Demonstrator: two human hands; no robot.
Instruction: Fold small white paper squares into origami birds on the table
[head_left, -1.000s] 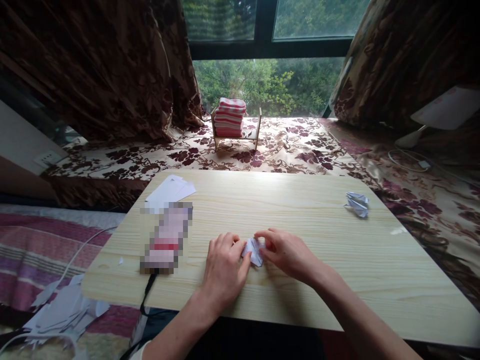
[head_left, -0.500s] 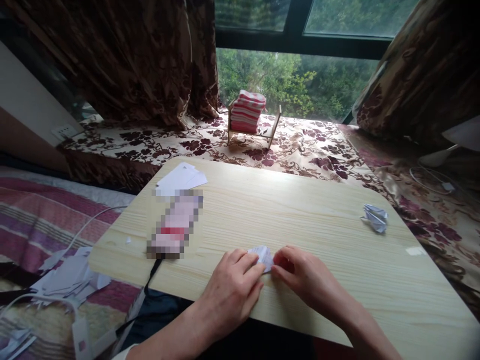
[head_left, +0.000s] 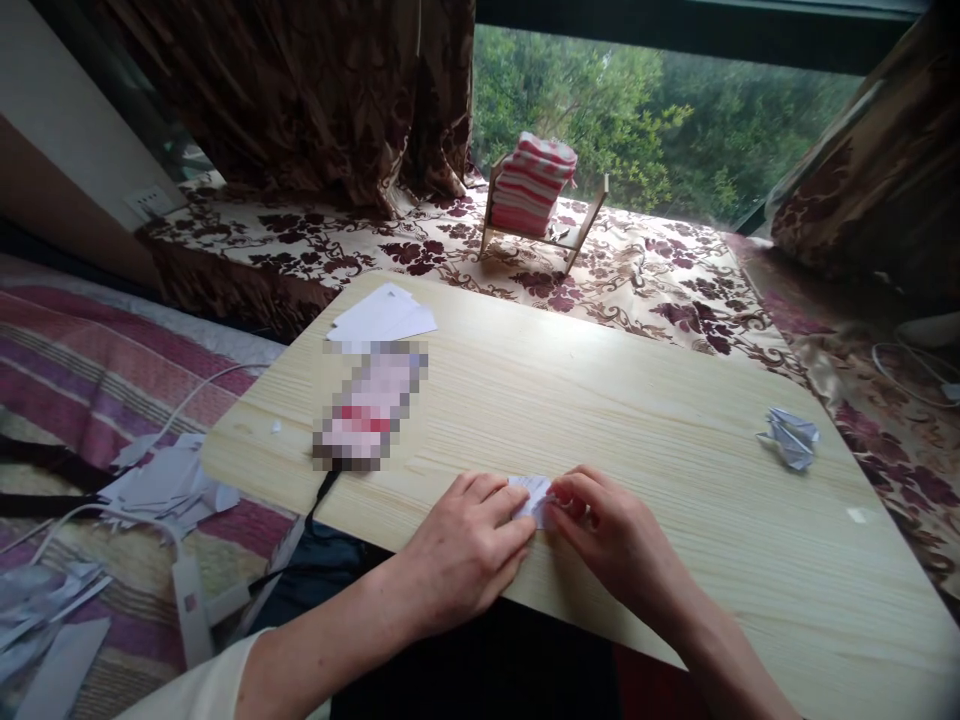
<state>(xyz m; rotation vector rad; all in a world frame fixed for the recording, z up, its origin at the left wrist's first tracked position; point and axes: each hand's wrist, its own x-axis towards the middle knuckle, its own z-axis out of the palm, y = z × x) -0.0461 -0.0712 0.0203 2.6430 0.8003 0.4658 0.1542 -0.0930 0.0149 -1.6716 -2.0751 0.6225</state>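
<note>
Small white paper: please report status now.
Left hand on the small white paper. Right hand at its right edge, grip unclear. Creased paper lies apart, far right.

Paper sheets [head_left: 384, 315] lie at the far left corner of the table [head_left: 637, 420], a pixelated object [head_left: 371, 410] before them. By the near edge, a paper piece [head_left: 532, 488] sits between the left hand [head_left: 469, 545] and right hand [head_left: 611, 520]. Folded paper [head_left: 793, 440] lies near the right edge; behind the table, a rack [head_left: 587, 225] holds cloths [head_left: 534, 185].
</note>
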